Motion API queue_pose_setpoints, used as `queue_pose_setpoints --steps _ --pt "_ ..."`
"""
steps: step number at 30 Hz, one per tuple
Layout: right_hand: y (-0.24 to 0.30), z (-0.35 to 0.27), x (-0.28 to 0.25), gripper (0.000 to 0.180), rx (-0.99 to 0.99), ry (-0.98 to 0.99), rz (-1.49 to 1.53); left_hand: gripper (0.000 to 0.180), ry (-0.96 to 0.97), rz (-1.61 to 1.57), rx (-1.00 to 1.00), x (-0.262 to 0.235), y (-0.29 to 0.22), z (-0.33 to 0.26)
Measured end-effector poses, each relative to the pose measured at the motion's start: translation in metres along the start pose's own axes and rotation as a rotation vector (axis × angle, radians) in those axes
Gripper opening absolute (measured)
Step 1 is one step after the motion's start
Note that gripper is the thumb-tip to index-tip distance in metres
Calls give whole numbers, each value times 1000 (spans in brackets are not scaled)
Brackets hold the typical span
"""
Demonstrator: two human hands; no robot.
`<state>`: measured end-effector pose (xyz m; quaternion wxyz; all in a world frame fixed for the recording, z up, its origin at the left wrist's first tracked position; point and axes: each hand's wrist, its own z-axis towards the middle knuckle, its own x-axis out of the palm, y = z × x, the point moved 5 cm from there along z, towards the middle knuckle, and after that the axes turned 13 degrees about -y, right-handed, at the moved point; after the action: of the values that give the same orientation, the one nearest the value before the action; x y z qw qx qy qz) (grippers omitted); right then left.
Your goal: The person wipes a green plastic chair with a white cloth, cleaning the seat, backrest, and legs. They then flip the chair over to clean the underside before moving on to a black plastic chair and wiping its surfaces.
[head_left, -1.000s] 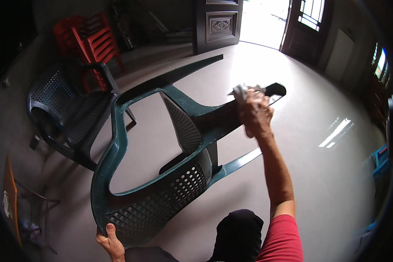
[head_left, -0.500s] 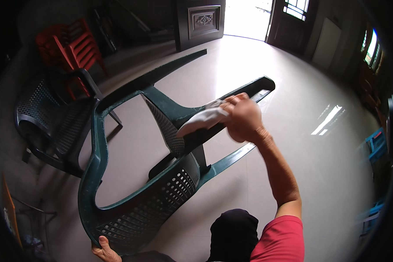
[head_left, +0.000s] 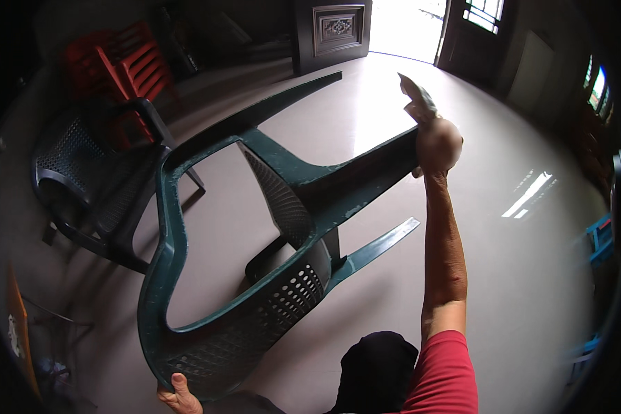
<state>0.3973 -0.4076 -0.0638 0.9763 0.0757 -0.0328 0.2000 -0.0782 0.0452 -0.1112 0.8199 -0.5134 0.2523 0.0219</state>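
Note:
A dark green plastic armchair (head_left: 176, 248) lies tipped on its side in front of me, its legs pointing away and to the right. At the lower left, my left hand (head_left: 180, 396) grips the top edge of its perforated backrest, thumb on the near side. My right hand (head_left: 440, 146) is at the far end of one leg, closed around a pale cloth (head_left: 419, 100) whose loose part sticks up beyond the leg tip. The right hand is somewhat blurred, and most of its fingers are hidden behind it.
A dark grey plastic armchair (head_left: 100, 176) stands on the left, with a stack of red plastic chairs (head_left: 134, 65) behind it. Blue stools (head_left: 599, 236) are at the right edge. A dark carved door (head_left: 338, 34) stands beside the bright doorway. The tiled floor (head_left: 517, 276) is glossy.
My right hand has moved with the cloth along the chair leg, away from the seat to its far end. The left hand keeps its hold on the backrest.

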Motion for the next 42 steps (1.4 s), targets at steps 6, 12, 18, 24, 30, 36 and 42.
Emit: queue_pose_setpoints --steps 6,12,18,24,30,36,42 --pt "135 8 -18 23 68 534 -126 37 37 -22 -9 -7 9 -2" --pt "236 -7 -53 37 -205 690 304 32 82 -51 -24 -8 23 -4" --pt "272 11 11 27 -205 1123 333 34 56 -92 -13 -8 7 -8" --pt "299 -16 116 29 -337 1081 373 34 71 -97 41 3 3 -11" --pt "300 -15 117 35 -260 1455 412 32 -6 -84 19 4 -9 -6" --pt "270 0 21 32 -527 1117 411 32 92 -159 -56 8 -28 -3" --pt "256 21 -23 17 -542 1226 472 37 74 -124 14 4 -20 -1"
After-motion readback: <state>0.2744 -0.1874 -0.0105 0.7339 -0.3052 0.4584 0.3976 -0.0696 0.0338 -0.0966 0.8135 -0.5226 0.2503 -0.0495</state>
